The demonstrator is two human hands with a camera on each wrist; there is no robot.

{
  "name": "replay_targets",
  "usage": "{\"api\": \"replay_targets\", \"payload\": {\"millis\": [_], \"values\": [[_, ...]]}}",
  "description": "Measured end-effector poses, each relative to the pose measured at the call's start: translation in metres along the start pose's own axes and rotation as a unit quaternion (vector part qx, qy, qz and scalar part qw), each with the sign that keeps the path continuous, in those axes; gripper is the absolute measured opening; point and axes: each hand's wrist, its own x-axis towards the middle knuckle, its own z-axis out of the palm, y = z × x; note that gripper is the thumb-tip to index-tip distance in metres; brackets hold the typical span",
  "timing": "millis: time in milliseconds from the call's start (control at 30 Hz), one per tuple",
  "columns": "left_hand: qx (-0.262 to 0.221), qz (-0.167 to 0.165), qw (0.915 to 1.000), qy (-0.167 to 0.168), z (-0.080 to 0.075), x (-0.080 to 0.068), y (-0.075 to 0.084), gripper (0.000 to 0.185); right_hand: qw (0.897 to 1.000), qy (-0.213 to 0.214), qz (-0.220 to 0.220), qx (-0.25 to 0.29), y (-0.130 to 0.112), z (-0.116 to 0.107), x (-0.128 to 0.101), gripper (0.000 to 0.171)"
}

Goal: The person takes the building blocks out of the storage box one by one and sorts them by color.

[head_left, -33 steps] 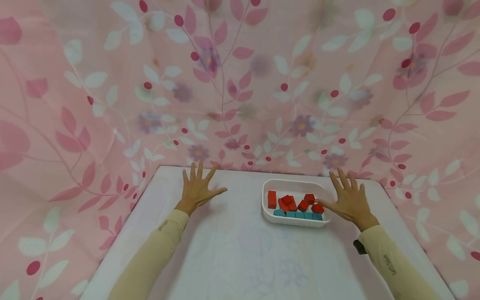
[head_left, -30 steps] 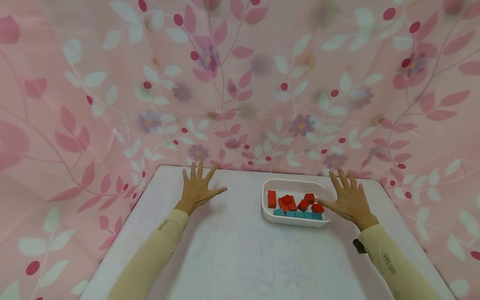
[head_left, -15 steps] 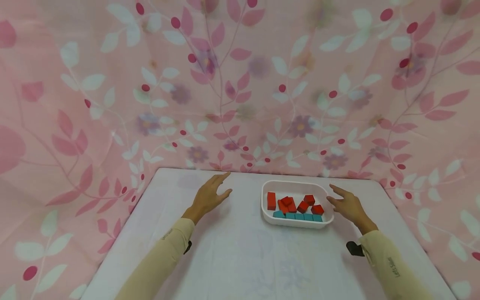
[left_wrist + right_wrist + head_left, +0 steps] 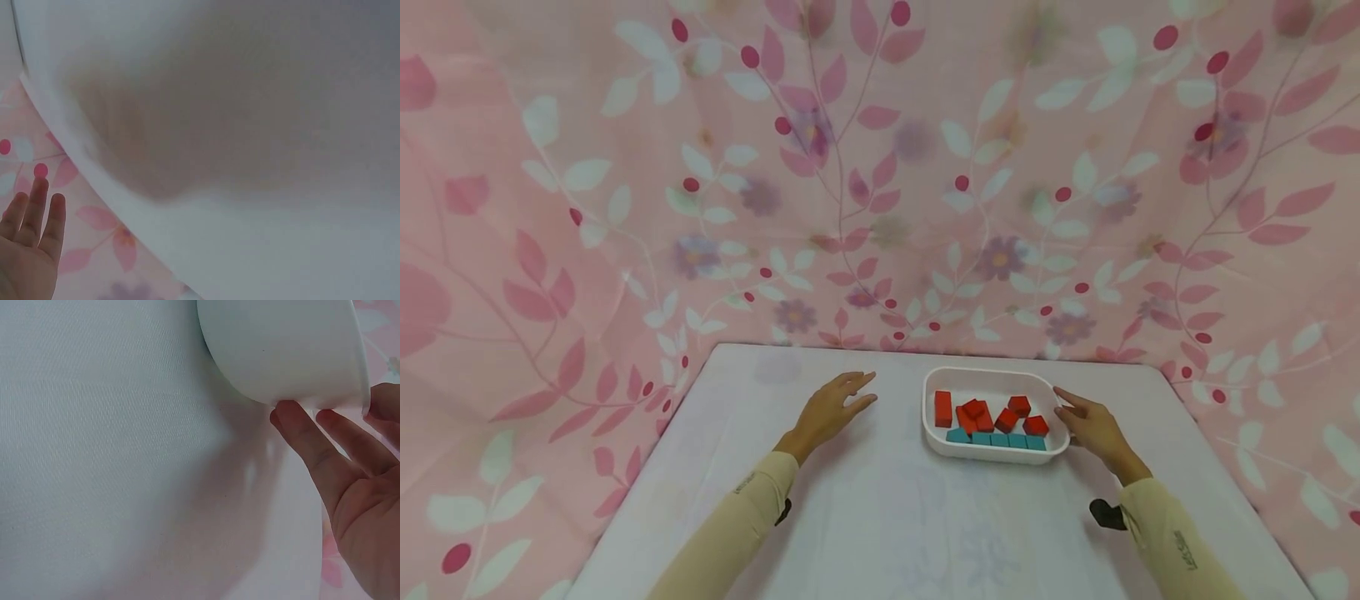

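A white tray [image 4: 985, 372] stands on the table right of centre. It holds several red blocks [image 4: 981, 410] and a row of teal blocks [image 4: 1000, 439] along its near side. My right hand [image 4: 1093, 427] is at the tray's right end. In the right wrist view its straight fingers [image 4: 300, 431] touch the tray [image 4: 281, 350] wall under the rim, with the thumb up at the rim's edge. My left hand [image 4: 831, 408] hovers low over the table left of the tray, fingers relaxed and holding nothing. The left wrist view shows only its fingertips [image 4: 31, 212].
The table [image 4: 880, 517] is covered in a white cloth. A pink floral cloth [image 4: 880, 167] hangs behind it and on both sides. A black wrist mount [image 4: 1102, 512] sits on my right sleeve.
Both hands lifted from lying flat and spread on the table. The right hand turned and came in to the tray's right end. The left hand moved right toward the tray.
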Motion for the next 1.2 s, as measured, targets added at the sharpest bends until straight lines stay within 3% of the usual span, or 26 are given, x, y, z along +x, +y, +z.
{"api": "replay_targets", "payload": {"millis": [200, 367, 500, 667, 833, 933, 1200], "values": [[-0.022, 0.004, 0.9997, -0.005, 0.005, 0.006, 0.005, 0.055, 1.000, -0.011, 0.002, 0.024, 0.001, -0.005, -0.002, 0.063], [-0.045, 0.053, 0.9975, 0.008, 0.009, 0.024, 0.016, 0.051, 1.000, -0.010, -0.002, 0.021, 0.001, -0.008, -0.002, 0.063], [-0.052, 0.091, 0.9945, 0.000, 0.013, 0.039, 0.032, 0.049, 1.000, 0.002, 0.007, 0.020, 0.002, -0.005, -0.002, 0.063], [-0.051, 0.092, 0.9936, -0.042, 0.022, 0.047, 0.057, 0.054, 0.999, -0.006, 0.019, 0.037, 0.005, 0.007, -0.004, 0.062], [-0.012, 0.114, 0.9915, -0.062, 0.043, 0.063, 0.083, 0.054, 0.999, 0.003, 0.012, 0.036, 0.006, 0.007, -0.007, 0.059], [0.016, 0.108, 0.9908, -0.080, 0.057, 0.075, 0.098, 0.057, 0.999, 0.006, 0.009, 0.035, 0.006, 0.003, -0.006, 0.059], [0.079, 0.038, 0.9880, -0.127, 0.093, 0.093, 0.125, 0.058, 0.998, 0.008, 0.021, 0.060, 0.005, 0.003, 0.000, 0.063]]}}
